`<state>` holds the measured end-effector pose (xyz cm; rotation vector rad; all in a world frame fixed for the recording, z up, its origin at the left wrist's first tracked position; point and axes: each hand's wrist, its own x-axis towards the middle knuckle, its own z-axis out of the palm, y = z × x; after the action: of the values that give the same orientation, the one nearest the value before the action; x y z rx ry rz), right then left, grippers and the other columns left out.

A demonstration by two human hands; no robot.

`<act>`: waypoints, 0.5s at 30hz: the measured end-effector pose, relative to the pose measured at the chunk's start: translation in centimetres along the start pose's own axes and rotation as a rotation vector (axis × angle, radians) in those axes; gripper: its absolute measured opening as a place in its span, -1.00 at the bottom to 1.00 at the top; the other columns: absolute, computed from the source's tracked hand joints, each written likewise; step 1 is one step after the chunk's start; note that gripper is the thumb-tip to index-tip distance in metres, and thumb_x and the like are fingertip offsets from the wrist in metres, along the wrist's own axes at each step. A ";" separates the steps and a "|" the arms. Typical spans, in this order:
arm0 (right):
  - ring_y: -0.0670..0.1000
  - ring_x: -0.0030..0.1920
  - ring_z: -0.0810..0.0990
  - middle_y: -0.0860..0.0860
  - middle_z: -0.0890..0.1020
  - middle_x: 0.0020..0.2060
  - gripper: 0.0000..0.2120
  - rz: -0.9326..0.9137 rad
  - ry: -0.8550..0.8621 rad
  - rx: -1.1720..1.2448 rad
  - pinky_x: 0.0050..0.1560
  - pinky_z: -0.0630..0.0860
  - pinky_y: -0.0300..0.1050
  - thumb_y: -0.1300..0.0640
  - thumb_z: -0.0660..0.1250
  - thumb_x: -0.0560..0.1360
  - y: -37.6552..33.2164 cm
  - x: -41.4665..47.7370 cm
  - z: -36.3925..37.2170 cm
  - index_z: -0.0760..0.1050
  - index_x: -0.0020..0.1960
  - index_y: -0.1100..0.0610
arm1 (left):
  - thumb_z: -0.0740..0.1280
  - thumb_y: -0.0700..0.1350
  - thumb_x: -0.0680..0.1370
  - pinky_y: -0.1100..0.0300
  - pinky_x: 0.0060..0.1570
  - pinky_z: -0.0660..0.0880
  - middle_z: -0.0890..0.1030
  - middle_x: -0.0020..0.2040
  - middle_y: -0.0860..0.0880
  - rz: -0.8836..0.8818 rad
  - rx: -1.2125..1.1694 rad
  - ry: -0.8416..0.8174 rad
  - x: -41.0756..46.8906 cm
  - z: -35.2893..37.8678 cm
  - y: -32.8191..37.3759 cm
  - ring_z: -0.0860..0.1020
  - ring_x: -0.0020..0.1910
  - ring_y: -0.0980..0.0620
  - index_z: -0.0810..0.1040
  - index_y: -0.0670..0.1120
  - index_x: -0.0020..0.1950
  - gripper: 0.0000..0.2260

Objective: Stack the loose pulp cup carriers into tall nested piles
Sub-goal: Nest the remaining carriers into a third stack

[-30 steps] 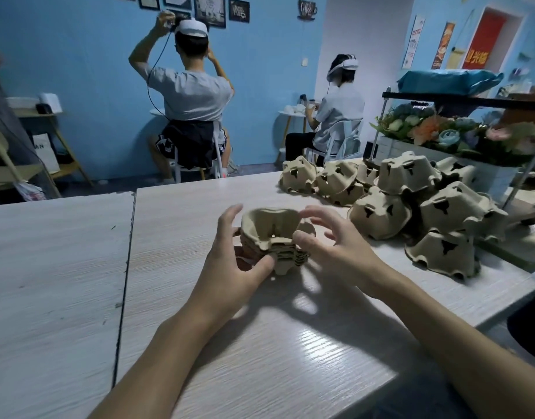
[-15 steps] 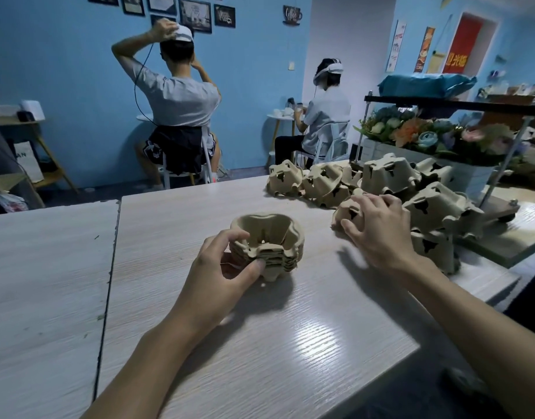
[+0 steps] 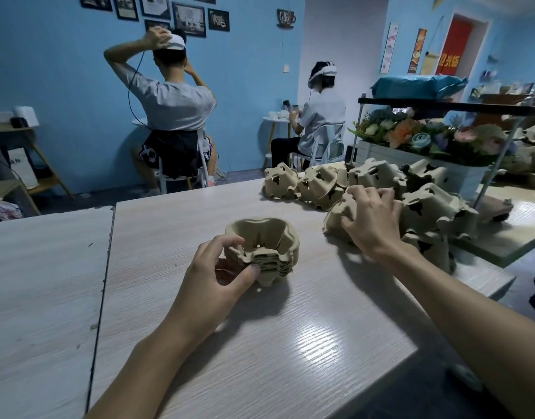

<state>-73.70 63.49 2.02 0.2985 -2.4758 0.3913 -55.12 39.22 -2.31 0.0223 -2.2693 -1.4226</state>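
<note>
Gripping with both hands right now: our left hand (image 3: 212,276) has its thumb and curled fingers pinched on the 8 o'clock side of the nested stack (image 3: 263,249), and our right hand (image 3: 369,219) is clawed down over the top of one loose carrier (image 3: 334,214), fingers curled round its edges.

That stack sits open side up, a handful of carriers deep, on the pale wood table (image 3: 260,343), roughly mid-table. The carrier we're grabbing is at about 2 o'clock from the stack, upside down, still touching the tabletop as far as we can tell.

Past it, from 12 round to 3 o'clock, there's the messy heap of loose carriers (image 3: 426,201), mostly flipped bottoms-up and leaning on each other. It reaches the table's right edge.

A second table (image 3: 42,282) butts up against ours at 9 o'clock with a thin gap between. At 1 o'clock behind the heap is a box of fake flowers (image 3: 426,137) under a dark shelf (image 3: 441,104). Two seated people (image 3: 172,107) with headsets on have their backs to us, over by the blue wall at 11 to 12 o'clock.
</note>
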 end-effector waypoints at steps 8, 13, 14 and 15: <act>0.13 0.08 0.49 0.16 0.50 0.06 -0.51 0.017 -0.016 0.638 0.11 0.49 0.02 0.19 0.43 0.46 -0.9 -1.0 -1.0 0.32 0.31 0.06 | 0.50 0.04 0.47 -0.05 0.14 0.59 0.60 0.15 -0.02 0.006 0.001 -0.002 0.0 -0.1 -0.1 0.64 0.07 0.05 0.50 0.29 0.17 -0.66; -0.02 -0.07 0.51 0.11 0.45 -0.04 -0.31 0.045 -0.265 0.922 -0.04 0.52 -0.23 0.36 0.38 0.49 -1.7 -3.5 -1.3 0.16 0.46 -0.06 | 0.51 0.03 0.48 -0.04 0.12 0.59 0.61 0.13 -0.03 0.003 -0.004 -0.004 0.0 0.0 0.1 0.64 0.03 0.05 0.50 0.28 0.17 -0.66; -0.05 -0.04 0.51 0.08 0.40 0.02 -0.24 0.011 -0.282 0.875 -0.01 0.52 -0.27 0.37 0.38 0.48 -1.5 -3.8 -1.5 0.13 0.46 -0.17 | 0.51 0.02 0.48 -0.04 0.12 0.59 0.61 0.12 -0.04 0.003 -0.006 -0.005 0.0 0.0 0.1 0.64 0.03 0.05 0.51 0.28 0.17 -0.67; -0.08 0.00 0.49 0.06 0.34 0.09 -0.15 -0.023 -0.306 0.833 0.04 0.51 -0.31 0.39 0.39 0.46 -1.4 -3.9 -1.7 0.10 0.45 -0.29 | 0.51 0.02 0.48 -0.04 0.11 0.59 0.61 0.12 -0.04 0.003 -0.007 -0.004 0.0 0.0 0.1 0.64 0.03 0.05 0.51 0.27 0.17 -0.67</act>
<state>-69.26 63.27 1.30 0.7611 -2.4587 1.4544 -55.09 39.26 -2.23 0.0142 -2.2671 -1.4301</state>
